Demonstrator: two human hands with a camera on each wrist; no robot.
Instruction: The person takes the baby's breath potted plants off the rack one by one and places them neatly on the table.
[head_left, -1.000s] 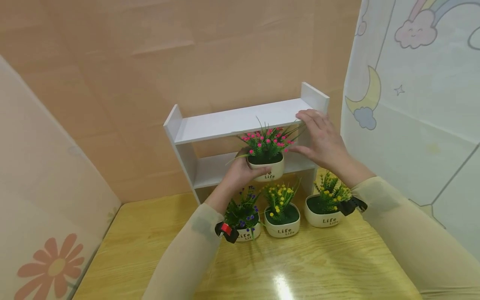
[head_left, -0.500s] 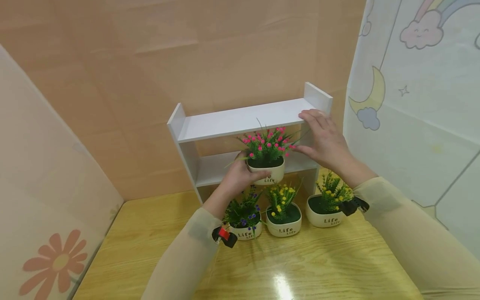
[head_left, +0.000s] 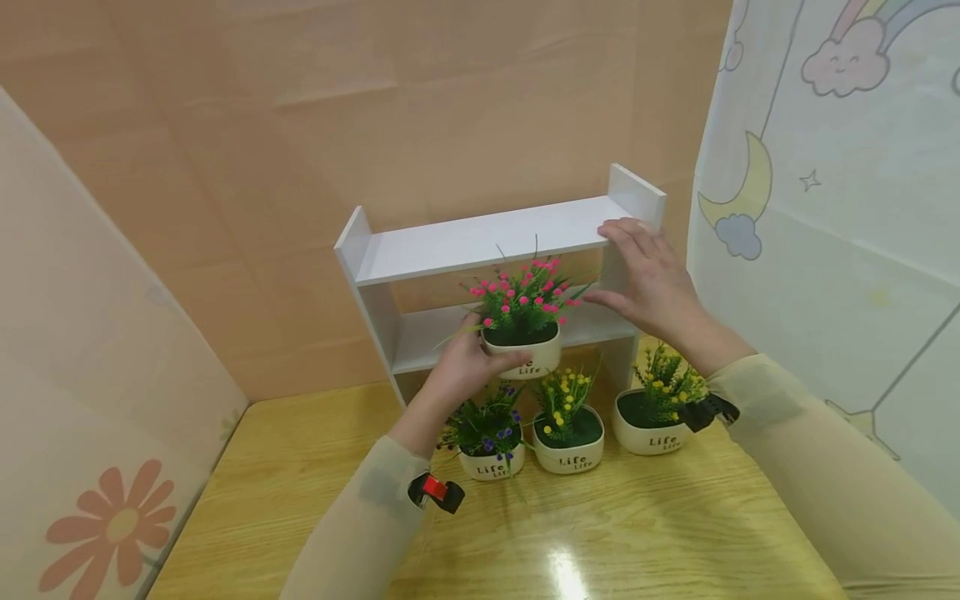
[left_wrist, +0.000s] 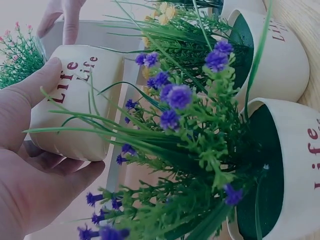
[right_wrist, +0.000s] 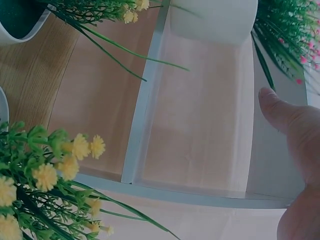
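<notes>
A cream pot of artificial pink flowers [head_left: 522,350], marked "Life", is held up by my left hand [head_left: 467,362] in front of the white shelf's middle board. The thumb lies across the pot's front in the left wrist view, with the fingers around its other side. My right hand [head_left: 651,271] rests its fingers on the right end of the white shelf's top board [head_left: 480,240]. Its thumb [right_wrist: 282,112] stretches out straight below that board, near the pink flowers' leaves. The right fingertips are hidden in the right wrist view.
Below the held pot, a purple-flowered pot [head_left: 491,465] and a yellow-flowered pot [head_left: 568,458] stand on the wooden table [head_left: 637,533]. Another yellow-flowered pot [head_left: 651,437] is farther right, by the right wrist strap. A tan backdrop [head_left: 480,100] hangs behind the shelf.
My left hand has drawn the pink-flowered pot slightly left, down and toward me, away from the shelf. The right hand has stayed on the top board.
</notes>
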